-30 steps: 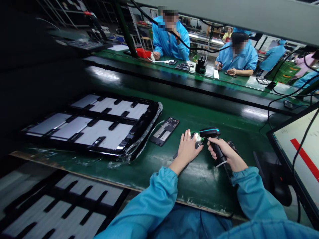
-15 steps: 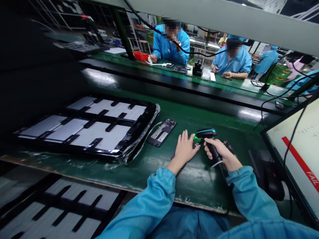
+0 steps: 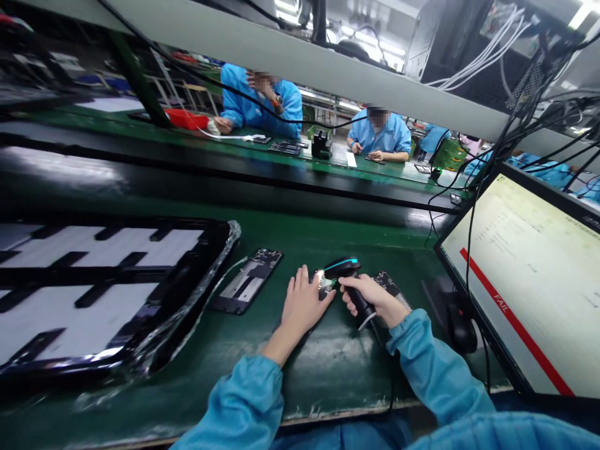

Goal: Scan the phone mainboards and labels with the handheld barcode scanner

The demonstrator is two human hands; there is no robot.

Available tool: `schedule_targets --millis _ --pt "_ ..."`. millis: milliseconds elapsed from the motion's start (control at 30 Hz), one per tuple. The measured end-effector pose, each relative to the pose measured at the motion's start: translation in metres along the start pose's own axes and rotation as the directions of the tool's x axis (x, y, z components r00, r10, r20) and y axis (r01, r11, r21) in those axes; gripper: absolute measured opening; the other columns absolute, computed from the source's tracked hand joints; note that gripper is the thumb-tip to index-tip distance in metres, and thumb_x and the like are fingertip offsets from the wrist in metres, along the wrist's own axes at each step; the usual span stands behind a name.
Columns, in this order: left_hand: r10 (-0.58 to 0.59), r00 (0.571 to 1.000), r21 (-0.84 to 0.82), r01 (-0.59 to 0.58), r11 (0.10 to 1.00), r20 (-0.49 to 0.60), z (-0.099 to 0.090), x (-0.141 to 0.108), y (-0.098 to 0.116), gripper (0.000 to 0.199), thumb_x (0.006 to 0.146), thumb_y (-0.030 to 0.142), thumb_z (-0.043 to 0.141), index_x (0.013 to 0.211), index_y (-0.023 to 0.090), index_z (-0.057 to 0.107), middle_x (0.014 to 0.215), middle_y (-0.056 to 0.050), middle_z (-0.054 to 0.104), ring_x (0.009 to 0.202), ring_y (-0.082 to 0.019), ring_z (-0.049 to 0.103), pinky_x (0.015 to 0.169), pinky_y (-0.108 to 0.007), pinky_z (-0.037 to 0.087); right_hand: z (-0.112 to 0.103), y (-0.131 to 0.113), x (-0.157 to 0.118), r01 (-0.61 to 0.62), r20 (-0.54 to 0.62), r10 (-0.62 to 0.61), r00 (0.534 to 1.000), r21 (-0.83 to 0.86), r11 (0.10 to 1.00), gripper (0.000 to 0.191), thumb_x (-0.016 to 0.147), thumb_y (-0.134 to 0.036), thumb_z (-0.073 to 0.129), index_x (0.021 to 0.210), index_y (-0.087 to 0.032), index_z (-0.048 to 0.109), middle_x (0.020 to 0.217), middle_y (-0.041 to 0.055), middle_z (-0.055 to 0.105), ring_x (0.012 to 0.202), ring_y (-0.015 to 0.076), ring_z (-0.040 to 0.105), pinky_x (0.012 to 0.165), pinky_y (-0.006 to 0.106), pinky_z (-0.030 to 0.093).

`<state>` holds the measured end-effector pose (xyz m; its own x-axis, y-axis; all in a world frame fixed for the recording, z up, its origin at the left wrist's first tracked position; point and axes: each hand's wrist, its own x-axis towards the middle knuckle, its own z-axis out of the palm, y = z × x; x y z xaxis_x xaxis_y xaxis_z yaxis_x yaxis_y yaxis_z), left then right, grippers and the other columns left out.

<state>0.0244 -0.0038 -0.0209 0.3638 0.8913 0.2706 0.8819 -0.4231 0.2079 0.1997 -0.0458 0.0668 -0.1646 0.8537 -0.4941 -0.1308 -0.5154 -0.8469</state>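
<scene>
My right hand (image 3: 372,300) grips a black handheld scanner (image 3: 345,270) with a blue light strip, its head aimed down and left. The scanner's light falls on a phone board (image 3: 324,282) that lies flat on the green bench. My left hand (image 3: 302,305) rests flat on that board, fingers spread, holding it down. A second phone frame (image 3: 247,289) lies to the left of my left hand. Another board (image 3: 390,284) lies just behind my right hand.
A black tray (image 3: 206,250) of white panels, wrapped in plastic film, fills the left side. A monitor (image 3: 525,275) at the right shows a red bar reading FAIL. A black mouse (image 3: 460,329) sits before it. Other people in blue coats work at the far bench (image 3: 300,156).
The view has swung up and to the right, bringing more of the monitor into sight. My hands keep the same pose on the board and scanner; the scanner's light changes from green to white.
</scene>
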Motion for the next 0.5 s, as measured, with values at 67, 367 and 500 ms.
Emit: schedule_targets --millis 67,367,500 --pt "0.009 1.000 0.001 -0.009 1.000 0.002 -0.002 -0.001 0.000 0.062 0.090 0.051 0.055 0.136 0.010 0.052 0.151 -0.028 0.041 0.142 -0.040 0.038 0.112 -0.055 0.036 -0.001 -0.005 0.000 -0.020 0.009 0.020 1.000 -0.036 0.999 0.024 0.086 -0.036 0.064 0.074 -0.015 0.060 0.051 -0.0030 0.058 0.036 0.0110 0.053 0.031 0.021 0.047" --pt "0.009 0.998 -0.088 -0.003 0.996 0.059 -0.008 0.002 -0.005 0.066 0.087 0.054 0.058 0.137 0.011 0.052 0.155 -0.024 0.038 0.145 -0.038 0.034 0.117 -0.050 0.031 -0.006 -0.030 0.021 -0.132 0.041 0.143 0.989 -0.203 0.970 0.029 0.085 -0.038 0.068 0.072 -0.014 0.061 0.047 -0.0009 0.059 0.035 0.0120 0.054 0.031 0.021 0.048" --pt "-0.001 0.999 -0.112 0.006 0.994 0.051 -0.009 0.001 -0.005 0.066 0.086 0.053 0.060 0.137 0.013 0.052 0.156 -0.023 0.036 0.145 -0.037 0.034 0.119 -0.051 0.029 -0.005 -0.031 0.024 -0.146 0.036 0.157 0.987 -0.218 0.965 0.029 0.085 -0.040 0.067 0.074 -0.014 0.060 0.049 -0.0016 0.059 0.036 0.0113 0.053 0.030 0.020 0.047"
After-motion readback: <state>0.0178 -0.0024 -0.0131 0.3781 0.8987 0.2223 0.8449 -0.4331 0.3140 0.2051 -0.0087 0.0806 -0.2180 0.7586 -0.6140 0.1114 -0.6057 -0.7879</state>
